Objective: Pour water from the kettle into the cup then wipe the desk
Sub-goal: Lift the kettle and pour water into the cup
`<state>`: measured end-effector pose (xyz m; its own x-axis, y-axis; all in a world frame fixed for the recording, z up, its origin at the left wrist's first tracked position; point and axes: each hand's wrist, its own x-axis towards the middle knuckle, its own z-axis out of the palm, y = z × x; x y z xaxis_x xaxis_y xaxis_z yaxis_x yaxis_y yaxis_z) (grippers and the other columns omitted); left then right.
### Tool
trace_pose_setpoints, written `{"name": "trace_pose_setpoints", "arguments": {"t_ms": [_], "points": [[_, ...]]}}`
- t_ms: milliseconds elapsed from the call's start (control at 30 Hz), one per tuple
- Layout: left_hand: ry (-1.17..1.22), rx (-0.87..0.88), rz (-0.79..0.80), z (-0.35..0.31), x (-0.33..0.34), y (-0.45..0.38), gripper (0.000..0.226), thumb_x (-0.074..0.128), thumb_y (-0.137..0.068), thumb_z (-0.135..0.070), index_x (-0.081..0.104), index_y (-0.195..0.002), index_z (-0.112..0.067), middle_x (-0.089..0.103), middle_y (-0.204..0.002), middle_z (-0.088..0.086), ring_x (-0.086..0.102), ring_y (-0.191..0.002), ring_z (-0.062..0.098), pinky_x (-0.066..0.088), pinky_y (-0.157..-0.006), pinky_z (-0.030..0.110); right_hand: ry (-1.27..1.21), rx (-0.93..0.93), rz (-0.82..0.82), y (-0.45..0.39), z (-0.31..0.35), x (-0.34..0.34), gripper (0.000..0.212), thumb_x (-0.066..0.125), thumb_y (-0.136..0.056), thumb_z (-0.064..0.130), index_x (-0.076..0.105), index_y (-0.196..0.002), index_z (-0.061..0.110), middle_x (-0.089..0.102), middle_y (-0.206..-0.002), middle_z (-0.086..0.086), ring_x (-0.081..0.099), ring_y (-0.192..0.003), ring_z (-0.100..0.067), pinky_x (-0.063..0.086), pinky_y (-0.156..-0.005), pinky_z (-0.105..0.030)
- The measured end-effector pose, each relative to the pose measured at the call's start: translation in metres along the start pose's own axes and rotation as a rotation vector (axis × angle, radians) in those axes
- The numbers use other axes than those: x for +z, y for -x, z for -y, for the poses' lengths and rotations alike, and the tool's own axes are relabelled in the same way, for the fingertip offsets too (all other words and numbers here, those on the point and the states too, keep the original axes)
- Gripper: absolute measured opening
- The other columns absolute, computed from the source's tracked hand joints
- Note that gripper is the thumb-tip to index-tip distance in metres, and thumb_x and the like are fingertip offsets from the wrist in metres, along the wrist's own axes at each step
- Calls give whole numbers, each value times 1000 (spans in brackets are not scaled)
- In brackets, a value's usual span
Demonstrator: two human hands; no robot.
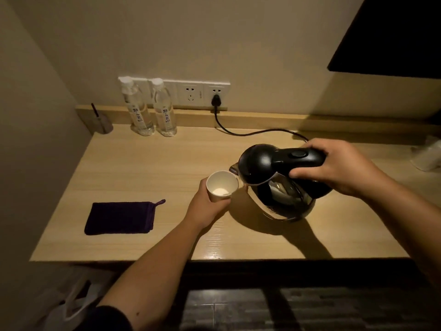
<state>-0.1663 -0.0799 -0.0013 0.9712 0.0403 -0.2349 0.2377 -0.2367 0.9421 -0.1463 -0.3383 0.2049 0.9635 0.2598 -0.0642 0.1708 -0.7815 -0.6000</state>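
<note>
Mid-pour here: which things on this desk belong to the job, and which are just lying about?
In the job:
kettle, in the right hand
cup, in the left hand
purple cloth, for wiping
desk

Lying about:
two water bottles
glass with a dark stick
plugged-in black cord

This looks like a hotel guest room, though the dim light leaves that a fair guess. A narrow wooden tabletop [148, 163] is built into a corner against plain walls, with a strip of wall sockets [191, 91] just above its back ledge and a black cord [250, 132] plugged into one. Two sealed, matching water bottles [150, 108] stand side by side at the back, an electric kettle [274, 177] and a paper cup [222, 187] are at hand, and a dark screen [393, 37] hangs on the wall at upper right.
</note>
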Motion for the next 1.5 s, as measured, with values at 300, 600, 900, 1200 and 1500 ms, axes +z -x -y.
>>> {"name": "trace_pose_setpoints", "arguments": {"t_ms": [300,600,900,1200,1500], "points": [[18,-5,-11,1,3,1,74,81,-72,-28,33,-124,-47,52,-105,-25,52,-88,-6,41,-55,2,288,-121,86,-18,24,1,44,68,-62,54,62,-96,28,60,-83,12,55,-75,-6,50,-60,-25],[-16,8,-10,4,2,0,73,78,-72,-31,31,-124,-51,50,-107,-27,51,-94,-2,41,-57,2,384,-189,177,-35,49,1,43,67,-64,54,66,-93,23,62,-78,8,56,-71,-9,50,-58,-28],[-46,27,0,10,1,-3,75,76,-72,-35,31,-130,-47,49,-108,-27,50,-97,-2,39,-68,11,436,-175,234,-46,64,4,36,72,-68,49,65,-93,24,61,-76,8,56,-70,-8,45,-55,-24],[-77,30,-5,14,1,-6,77,77,-71,-38,30,-130,-48,47,-106,-30,49,-96,-4,39,-66,10,480,-151,236,-49,70,6,33,75,-71,45,66,-94,23,61,-76,7,56,-69,-8,42,-53,-22],[-75,37,7,15,1,-6,76,76,-70,-38,31,-131,-46,50,-108,-25,51,-98,2,40,-68,13,497,-143,241,-51,74,6,34,75,-71,45,64,-95,23,61,-77,6,56,-70,-10,42,-53,-22]]}}
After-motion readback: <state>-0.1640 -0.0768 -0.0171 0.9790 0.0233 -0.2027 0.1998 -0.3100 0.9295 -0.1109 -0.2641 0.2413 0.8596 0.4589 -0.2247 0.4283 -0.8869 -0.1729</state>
